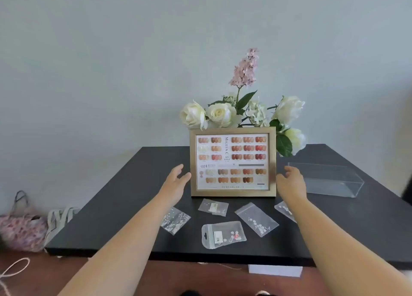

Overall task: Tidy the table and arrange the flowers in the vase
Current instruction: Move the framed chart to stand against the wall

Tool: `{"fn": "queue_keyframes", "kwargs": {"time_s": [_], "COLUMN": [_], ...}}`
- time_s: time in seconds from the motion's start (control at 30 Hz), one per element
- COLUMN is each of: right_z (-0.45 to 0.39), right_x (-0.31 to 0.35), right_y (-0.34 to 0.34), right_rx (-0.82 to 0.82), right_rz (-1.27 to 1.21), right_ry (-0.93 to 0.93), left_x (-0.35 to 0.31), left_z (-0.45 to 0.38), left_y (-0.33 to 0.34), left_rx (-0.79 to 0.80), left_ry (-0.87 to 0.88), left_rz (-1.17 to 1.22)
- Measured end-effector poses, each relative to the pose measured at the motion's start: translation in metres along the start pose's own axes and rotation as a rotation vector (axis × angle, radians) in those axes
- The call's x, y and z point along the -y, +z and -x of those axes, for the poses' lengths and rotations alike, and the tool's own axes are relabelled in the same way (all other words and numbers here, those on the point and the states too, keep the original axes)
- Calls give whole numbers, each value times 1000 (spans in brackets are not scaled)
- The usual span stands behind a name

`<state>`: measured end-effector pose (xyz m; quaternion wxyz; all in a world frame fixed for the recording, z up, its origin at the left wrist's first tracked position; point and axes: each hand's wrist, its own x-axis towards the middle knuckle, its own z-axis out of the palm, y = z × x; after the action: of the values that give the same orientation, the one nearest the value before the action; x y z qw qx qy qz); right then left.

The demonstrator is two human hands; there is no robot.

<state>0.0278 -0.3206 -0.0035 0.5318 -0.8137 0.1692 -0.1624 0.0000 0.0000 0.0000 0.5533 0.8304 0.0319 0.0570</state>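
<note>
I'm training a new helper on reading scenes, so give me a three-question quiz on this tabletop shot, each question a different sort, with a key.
1. True or false: both hands already clasp the framed nail colour chart.
2. Multiple choice: what stands behind the frame? A) a lamp B) white roses with a pink flower spike C) a stack of books
3. Fill in: the clear plastic box lies on the black table to the frame's ____ side.

Key
1. False: the left hand and right hand are open, close beside the frame's edges; contact cannot be told.
2. B
3. Right
</note>
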Motion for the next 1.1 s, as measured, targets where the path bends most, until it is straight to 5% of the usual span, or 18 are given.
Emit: {"fn": "queue_keyframes", "kwargs": {"time_s": [0.23,0.63,1.1], "right_z": [-14,-19,63], "right_x": [-7,-31,18], "right_y": [13,20,80], "right_rx": [227,96,202], "right_rz": [17,71,-142], "right_ry": [71,34,-76], "left_x": [-7,7,32], "left_z": [-17,-27,32], "left_y": [34,48,-50], "left_rx": [37,-23,-310], "left_ry": [-43,-103,-36], "left_rz": [109,145,261]}}
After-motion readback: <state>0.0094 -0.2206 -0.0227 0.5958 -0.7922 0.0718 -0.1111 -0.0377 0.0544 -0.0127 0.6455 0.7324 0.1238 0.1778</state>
